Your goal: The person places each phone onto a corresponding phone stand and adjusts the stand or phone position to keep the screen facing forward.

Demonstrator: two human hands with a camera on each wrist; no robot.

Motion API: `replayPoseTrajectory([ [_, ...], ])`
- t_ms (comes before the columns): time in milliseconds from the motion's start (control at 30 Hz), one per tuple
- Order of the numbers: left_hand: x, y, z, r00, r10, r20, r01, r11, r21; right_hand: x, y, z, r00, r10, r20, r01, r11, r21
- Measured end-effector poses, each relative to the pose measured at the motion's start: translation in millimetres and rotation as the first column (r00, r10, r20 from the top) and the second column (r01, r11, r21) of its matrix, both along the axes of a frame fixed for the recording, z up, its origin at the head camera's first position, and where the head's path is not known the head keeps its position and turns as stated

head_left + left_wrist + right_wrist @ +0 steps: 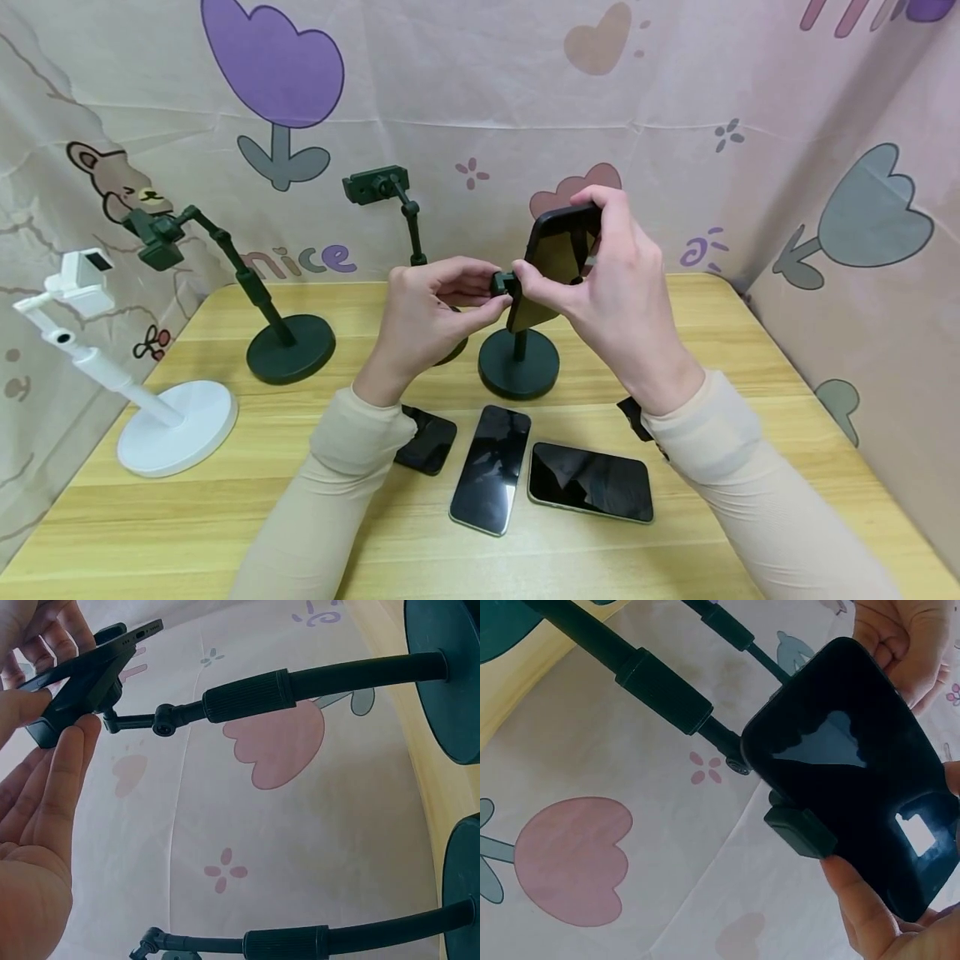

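Observation:
My right hand [626, 287] holds a black smartphone [840, 772] by its edges, thumb on one side and fingers on the other. The phone stands tilted in the clamp [802, 829] of a dark green phone stand, whose round base [519, 367] sits on the table below. From the left, my left hand [423, 312] pinches an end of the clamp [504, 283] between thumb and fingers. In the left wrist view, the stand's jointed arm [255, 696] runs from the base to the clamp behind the phone [142, 634].
Three smartphones lie in front: one [431, 442] partly under the left sleeve, one [491, 471] in the middle, one [592, 482] at right. Further stands are a green one [291, 350] and a white one [177, 429] at left, and another green one [411, 221] behind the left hand.

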State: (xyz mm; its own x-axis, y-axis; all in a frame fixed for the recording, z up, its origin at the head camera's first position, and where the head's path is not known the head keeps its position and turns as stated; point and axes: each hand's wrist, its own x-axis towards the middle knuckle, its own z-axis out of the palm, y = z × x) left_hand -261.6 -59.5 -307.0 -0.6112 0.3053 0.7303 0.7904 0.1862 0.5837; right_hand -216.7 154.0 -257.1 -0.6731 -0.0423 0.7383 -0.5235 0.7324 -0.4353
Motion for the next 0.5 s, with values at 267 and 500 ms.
replayPoseTrajectory([
  [267,1.7,-3.1,3.1,1.000,-0.017,0.024,0.017,1.000,0.004,-0.8,-0.9,0.1,1.000,-0.009,-0.012,0.009,1.000,0.008],
  [500,3.1,-3.4,3.1,1.000,-0.014,-0.014,0.014,1.000,-0.020,-3.9,-4.1,-1.5,0.999,-0.011,-0.045,0.012,0.999,0.030],
])
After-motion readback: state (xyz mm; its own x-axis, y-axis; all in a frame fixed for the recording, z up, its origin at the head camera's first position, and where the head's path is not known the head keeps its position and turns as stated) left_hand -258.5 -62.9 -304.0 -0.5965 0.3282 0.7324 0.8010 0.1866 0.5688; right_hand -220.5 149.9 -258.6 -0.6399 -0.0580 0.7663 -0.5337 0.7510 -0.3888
